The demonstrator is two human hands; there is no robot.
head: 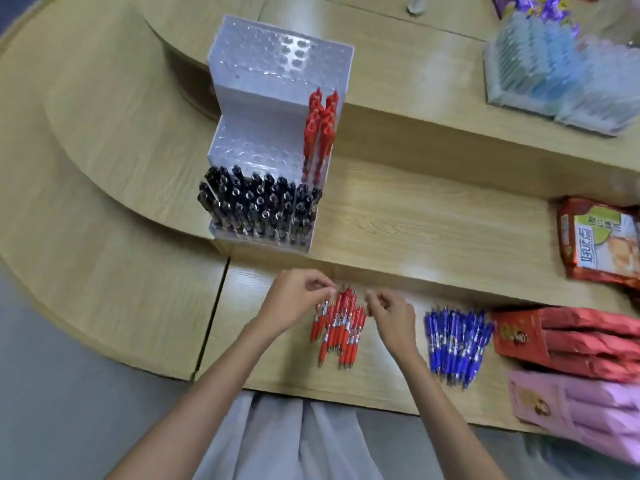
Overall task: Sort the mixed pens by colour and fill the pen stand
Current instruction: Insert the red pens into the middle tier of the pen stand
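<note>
Fingers curled at red pens — left hand, right hand; grip unclear.

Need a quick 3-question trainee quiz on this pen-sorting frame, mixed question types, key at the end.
1. Which colour of pens fills the lowest tier of the pen stand? A red, B black, C blue.
2. True or false: the stand's top tier holds no pens.
3. Fill the gap: the left hand and the right hand are both at the loose ___ pens on the table, left of the blue pens.

Key
1. B, the black pens.
2. True.
3. Red: the red pens.
</note>
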